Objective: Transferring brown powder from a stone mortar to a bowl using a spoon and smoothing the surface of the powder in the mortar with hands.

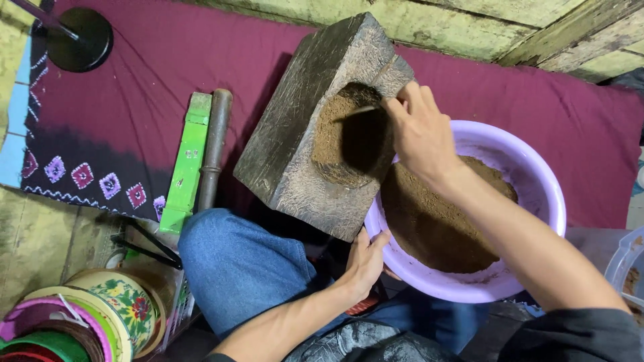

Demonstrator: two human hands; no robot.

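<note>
A heavy dark wooden block [295, 127] with a hollowed bowl is tipped on its side against a lilac plastic basin [537, 181]. Brown powder [335, 121] clings inside the hollow, and more brown powder [436, 221] fills the basin. My right hand [419, 131] is closed around a thin stick-like tool [362, 110] that reaches into the hollow. My left hand [365, 258] grips the near rim of the basin, just under the block's lower edge.
My knee in blue jeans [235, 261] is below the block. A green wooden bar [184, 164] and a dark wooden pestle [215, 144] lie at left on maroon cloth [154, 74]. Stacked painted round tins [100, 312] sit at bottom left. A clear plastic container [627, 268] is at right.
</note>
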